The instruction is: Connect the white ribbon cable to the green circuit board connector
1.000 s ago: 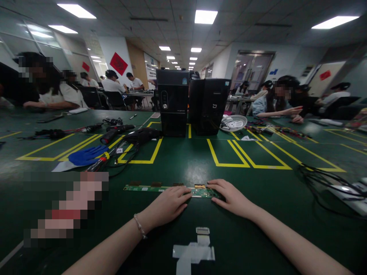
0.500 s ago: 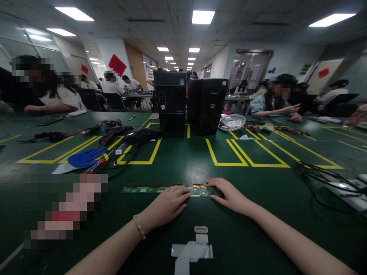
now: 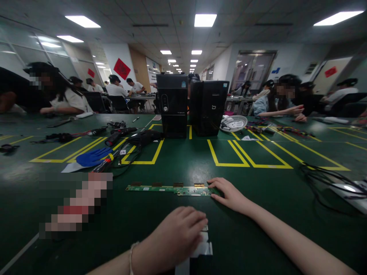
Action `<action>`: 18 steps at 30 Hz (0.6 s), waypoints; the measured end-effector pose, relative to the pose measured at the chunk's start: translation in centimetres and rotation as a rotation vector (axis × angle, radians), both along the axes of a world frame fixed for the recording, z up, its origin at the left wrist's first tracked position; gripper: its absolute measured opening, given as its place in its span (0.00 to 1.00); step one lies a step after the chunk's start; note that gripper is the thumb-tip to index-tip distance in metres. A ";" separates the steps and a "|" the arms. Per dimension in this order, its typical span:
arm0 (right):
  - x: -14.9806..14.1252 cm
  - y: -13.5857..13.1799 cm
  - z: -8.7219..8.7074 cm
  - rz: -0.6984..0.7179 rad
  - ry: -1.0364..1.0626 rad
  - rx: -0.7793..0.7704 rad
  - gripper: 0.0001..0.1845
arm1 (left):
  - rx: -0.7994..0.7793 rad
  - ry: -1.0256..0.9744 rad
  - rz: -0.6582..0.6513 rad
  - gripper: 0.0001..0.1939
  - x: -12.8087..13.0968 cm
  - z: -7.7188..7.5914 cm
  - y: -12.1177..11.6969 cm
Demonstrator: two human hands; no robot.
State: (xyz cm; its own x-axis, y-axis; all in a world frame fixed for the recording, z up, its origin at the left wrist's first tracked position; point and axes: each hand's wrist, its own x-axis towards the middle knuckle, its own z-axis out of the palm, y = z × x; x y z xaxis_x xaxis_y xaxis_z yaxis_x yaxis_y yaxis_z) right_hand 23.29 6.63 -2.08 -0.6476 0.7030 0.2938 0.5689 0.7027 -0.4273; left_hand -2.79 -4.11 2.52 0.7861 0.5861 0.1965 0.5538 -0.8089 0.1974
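A long narrow green circuit board [image 3: 164, 189] with copper-coloured flex tabs along its far edge lies on the table in front of me. My right hand [image 3: 226, 194] holds its right end, fingers at the far side and thumb at the near side. Closer to me, a flat white ribbon cable [image 3: 182, 267] with silvery tape [image 3: 207, 249] across it runs toward the near edge. Over its connector end is my left hand [image 3: 181, 231], fingers curled together at the connector, which they mostly hide.
Two black computer towers [image 3: 175, 107] stand at the back. Blue gloves [image 3: 93, 157], a screwdriver [image 3: 103, 165] and a black heat gun [image 3: 146, 136] lie left. A white basket [image 3: 234, 123] and black cables [image 3: 321, 183] are right. Yellow tape marks the table. People sit around.
My left hand has left the circuit board and come back toward me, onto the ribbon cable's connector end. My right hand stays at the board's right end. The view has shifted slightly.
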 end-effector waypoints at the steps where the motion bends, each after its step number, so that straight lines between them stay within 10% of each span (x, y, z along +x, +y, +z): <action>1: 0.0 0.0 0.0 0.000 0.000 0.000 0.11 | -0.012 0.019 -0.043 0.20 0.3 -0.5 -1.1; 8: 0.0 -0.1 0.3 0.002 -0.008 -0.010 0.11 | 0.034 0.101 -0.108 0.24 0.1 -5.7 -3.6; 18: -0.1 -0.1 0.1 -0.003 -0.001 0.005 0.11 | -0.273 0.073 0.025 0.33 0.2 -1.5 -1.7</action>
State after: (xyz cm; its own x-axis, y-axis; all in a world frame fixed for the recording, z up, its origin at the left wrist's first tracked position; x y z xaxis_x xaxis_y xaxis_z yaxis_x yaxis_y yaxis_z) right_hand 23.22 6.56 -1.93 -0.6456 0.7038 0.2965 0.5719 0.7028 -0.4230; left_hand -2.62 -5.84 1.04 0.7771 0.6288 -0.0280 0.5936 -0.7174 0.3645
